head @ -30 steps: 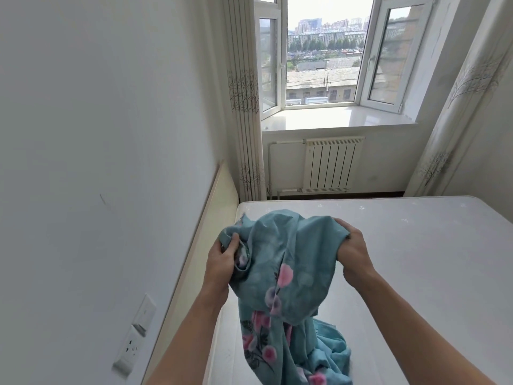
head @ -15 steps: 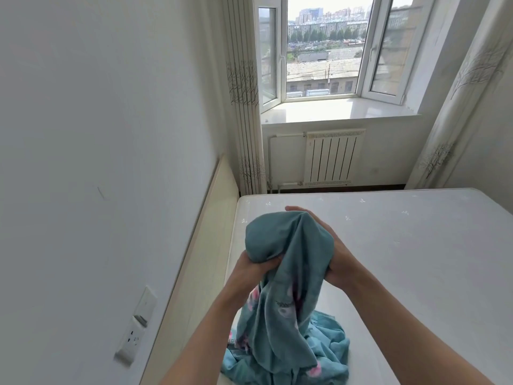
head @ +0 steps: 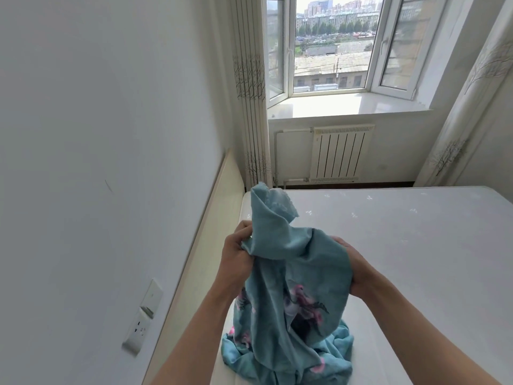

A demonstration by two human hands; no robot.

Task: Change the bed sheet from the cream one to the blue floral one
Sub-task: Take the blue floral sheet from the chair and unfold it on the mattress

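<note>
Both hands hold the blue floral sheet [head: 294, 262] bunched above the bare mattress [head: 416, 245]. The left hand [head: 236, 259] has its fingers [head: 244, 232] curled round a gathered fold, a loose corner standing up above them. The right hand [head: 358, 270] grips the cloth's other side, and the rest hangs below the fingers into a heap on the bed.
</note>
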